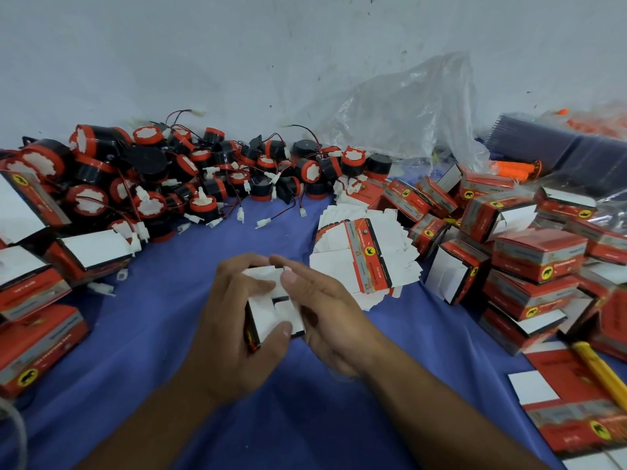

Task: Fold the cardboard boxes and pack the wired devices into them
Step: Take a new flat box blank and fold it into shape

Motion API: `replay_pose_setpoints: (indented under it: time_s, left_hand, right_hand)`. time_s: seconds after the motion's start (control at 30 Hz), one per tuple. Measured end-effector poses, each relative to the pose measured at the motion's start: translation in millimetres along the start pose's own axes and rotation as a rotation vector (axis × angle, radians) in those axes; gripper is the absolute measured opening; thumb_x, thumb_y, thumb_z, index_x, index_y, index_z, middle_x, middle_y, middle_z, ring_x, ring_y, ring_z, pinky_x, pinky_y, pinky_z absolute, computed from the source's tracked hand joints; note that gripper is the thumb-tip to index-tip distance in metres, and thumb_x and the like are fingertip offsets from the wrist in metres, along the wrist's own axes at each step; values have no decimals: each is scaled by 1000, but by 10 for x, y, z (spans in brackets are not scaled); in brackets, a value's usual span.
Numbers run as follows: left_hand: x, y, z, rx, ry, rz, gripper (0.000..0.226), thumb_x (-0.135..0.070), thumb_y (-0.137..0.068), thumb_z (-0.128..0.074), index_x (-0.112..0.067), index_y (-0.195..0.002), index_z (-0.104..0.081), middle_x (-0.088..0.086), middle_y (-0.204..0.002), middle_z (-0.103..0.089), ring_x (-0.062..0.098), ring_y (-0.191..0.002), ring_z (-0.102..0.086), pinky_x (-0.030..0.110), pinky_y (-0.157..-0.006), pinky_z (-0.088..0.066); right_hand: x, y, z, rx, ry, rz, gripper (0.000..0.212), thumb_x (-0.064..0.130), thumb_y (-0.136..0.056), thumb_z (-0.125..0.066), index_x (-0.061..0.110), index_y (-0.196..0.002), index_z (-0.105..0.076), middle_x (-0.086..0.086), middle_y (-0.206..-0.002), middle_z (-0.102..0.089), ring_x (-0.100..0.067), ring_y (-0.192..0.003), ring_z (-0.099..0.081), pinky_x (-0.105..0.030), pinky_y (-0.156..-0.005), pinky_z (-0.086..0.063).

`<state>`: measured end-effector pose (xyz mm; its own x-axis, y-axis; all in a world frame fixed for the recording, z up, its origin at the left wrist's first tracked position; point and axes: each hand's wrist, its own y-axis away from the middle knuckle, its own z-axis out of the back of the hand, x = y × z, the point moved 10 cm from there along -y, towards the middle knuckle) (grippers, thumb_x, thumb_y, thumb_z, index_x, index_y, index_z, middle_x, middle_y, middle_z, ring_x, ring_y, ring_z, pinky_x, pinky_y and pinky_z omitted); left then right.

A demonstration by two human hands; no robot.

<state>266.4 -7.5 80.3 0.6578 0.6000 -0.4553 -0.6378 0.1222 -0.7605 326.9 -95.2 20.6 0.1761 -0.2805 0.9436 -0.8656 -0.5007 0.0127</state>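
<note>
The person holds a small cardboard box [271, 312] over the middle of the blue cloth [163, 337], close to the body, with its white flaps turned up toward the camera and a strip of red and black print showing at its lower left edge; the left hand [227, 320] grips it from the left, fingers curled over the far edge and the thumb pressed on a white flap near the lower corner; the right hand [329, 310] meets it from the right, its fingers fairly straight along the top edge and its thumb on the upper flap, so that it pinches that flap.

Beyond the hands, against the wall [237, 56], lies a heap of wired devices [203, 178], round black bodies with red caps, their thin wires and white plugs trailing onto the cloth; just right of the hands sits a fanned stack of flat boxes [363, 256], white sides up; folded boxes [536, 256] are piled at the right, and more boxes [37, 300] stand at the left; a crumpled plastic bag [407, 106] leans on the wall; a yellow cutter [600, 371] lies at the right edge.
</note>
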Motion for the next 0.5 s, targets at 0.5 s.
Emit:
replay_pose_setpoints:
  time_s: [0.5]
  left_hand:
    - [36, 66, 7, -21, 65, -65, 63, -30, -76, -70, -6, -127, -42, 11, -128, -48, 28, -121, -53, 34, -96, -47]
  right_hand:
    - [-52, -28, 19, 2, 143, 46, 59, 30, -87, -64, 25, -144, -50, 7, -133, -64, -16, -122, -62, -37, -99, -53]
